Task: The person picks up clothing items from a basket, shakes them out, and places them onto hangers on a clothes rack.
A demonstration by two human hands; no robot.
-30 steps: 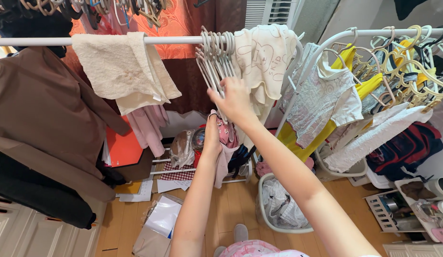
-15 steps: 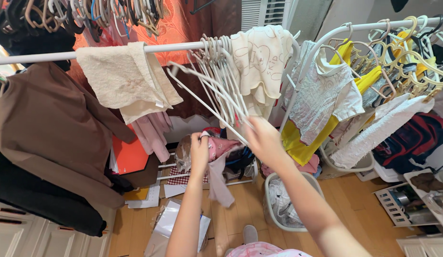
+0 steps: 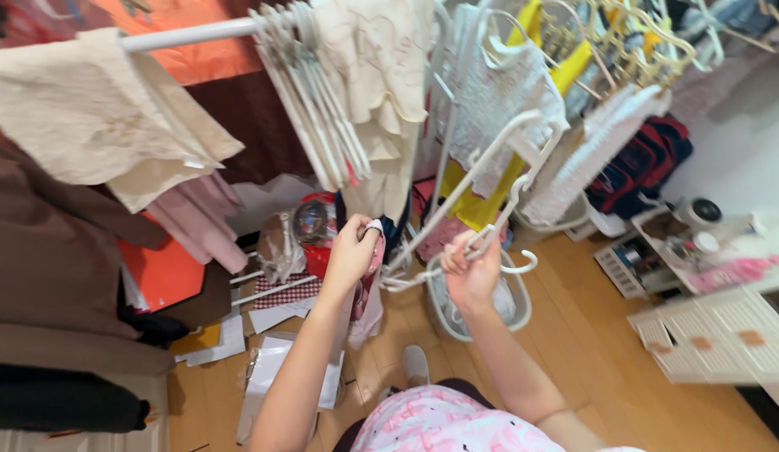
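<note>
The right hand grips a white hanger, fingers curled around it; the left hand pinches a pink garment. The step seems to be hanging; next, threading the hanger into the garment. Below: a laundry basket and cluttered wooden floor.

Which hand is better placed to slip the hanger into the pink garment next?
Probably the right. The right hand already grips the white hanger, free of the rail and angled toward the pink garment, which the left hand holds up close beside it, so the left only needs to steady the cloth.
</note>
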